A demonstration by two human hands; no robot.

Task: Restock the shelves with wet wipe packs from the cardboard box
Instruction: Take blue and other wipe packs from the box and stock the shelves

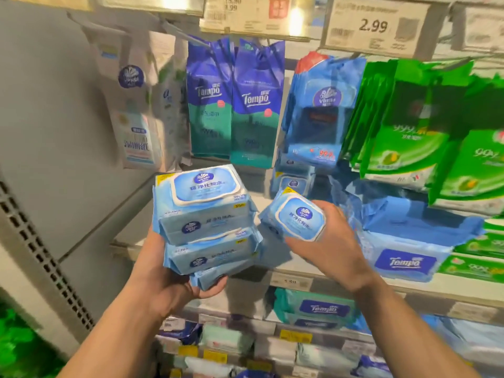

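Cradling stacked packs in left grip, right grip clutching single pack above bare shelf edge.

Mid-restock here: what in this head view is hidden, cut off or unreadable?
- Cardboard box: outside the head view.
- Bottom pale blue wipe pack: mostly hidden by the stack above and the left hand.
- Grey shelf depth: screened by the held packs.
- White shelf-edge price label: blurred.

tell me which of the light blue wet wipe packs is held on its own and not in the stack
The single light blue wet wipe pack gripped by the right hand. The others sit stacked, three high, in the left hand.
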